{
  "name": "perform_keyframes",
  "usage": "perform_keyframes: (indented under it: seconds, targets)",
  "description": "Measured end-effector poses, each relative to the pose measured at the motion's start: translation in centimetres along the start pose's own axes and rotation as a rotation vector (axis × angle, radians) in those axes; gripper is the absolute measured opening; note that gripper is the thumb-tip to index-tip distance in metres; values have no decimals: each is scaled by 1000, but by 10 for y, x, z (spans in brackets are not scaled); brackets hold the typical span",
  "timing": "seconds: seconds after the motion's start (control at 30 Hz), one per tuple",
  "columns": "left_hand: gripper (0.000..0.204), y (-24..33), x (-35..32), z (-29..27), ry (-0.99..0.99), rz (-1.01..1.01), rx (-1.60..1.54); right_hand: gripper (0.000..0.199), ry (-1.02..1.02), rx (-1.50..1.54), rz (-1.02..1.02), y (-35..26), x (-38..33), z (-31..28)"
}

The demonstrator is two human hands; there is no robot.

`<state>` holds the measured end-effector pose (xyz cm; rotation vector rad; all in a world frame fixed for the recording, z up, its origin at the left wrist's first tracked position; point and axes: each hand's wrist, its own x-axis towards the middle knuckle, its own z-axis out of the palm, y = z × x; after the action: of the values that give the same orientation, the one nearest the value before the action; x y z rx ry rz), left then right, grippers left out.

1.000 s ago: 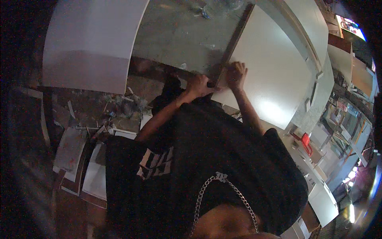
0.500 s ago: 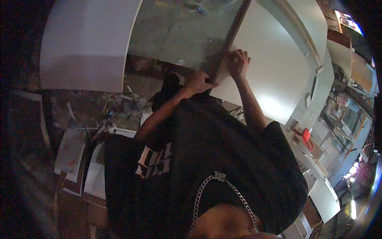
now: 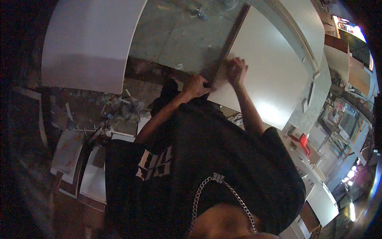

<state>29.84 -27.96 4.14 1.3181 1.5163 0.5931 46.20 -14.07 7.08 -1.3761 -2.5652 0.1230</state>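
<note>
A white panel (image 3: 270, 59) with a dark brown edge lies in front of me, right of centre. At the near end of that dark edge, my left hand (image 3: 194, 87) is closed with curled fingers. What they hold, if anything, is hidden in shadow. My right hand (image 3: 237, 71) is just over the panel beside the same edge, farther along it. Motion smears its fingers, so I cannot make out anything in them.
Another large pale panel (image 3: 89, 44) stands at the left. Between the panels is a grey surface (image 3: 175, 36) with a small bluish object (image 3: 201, 14) at its far end. Scraps and offcuts (image 3: 115, 105) litter the lower left. A red object (image 3: 304, 144) lies at the right.
My left hand has drawn slightly back, its thumb no longer stretched over the panel's corner. My right hand has shifted a little nearer along the edge and its fingers have blurred.
</note>
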Motion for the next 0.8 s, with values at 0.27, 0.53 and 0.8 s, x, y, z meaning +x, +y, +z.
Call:
perform_keyframes:
  seconds: [0.27,0.53,0.8]
  targets:
    - [75,7,-2,-5,-125,-109,63,6,82,-40,15,4,12,13]
    - [50,33,-23,-14,17,30,271,17,-150,410,135,-34,-36,-41]
    - [38,23,-2,-18,84,170,196,5,89,206,-4,-34,-22,-17]
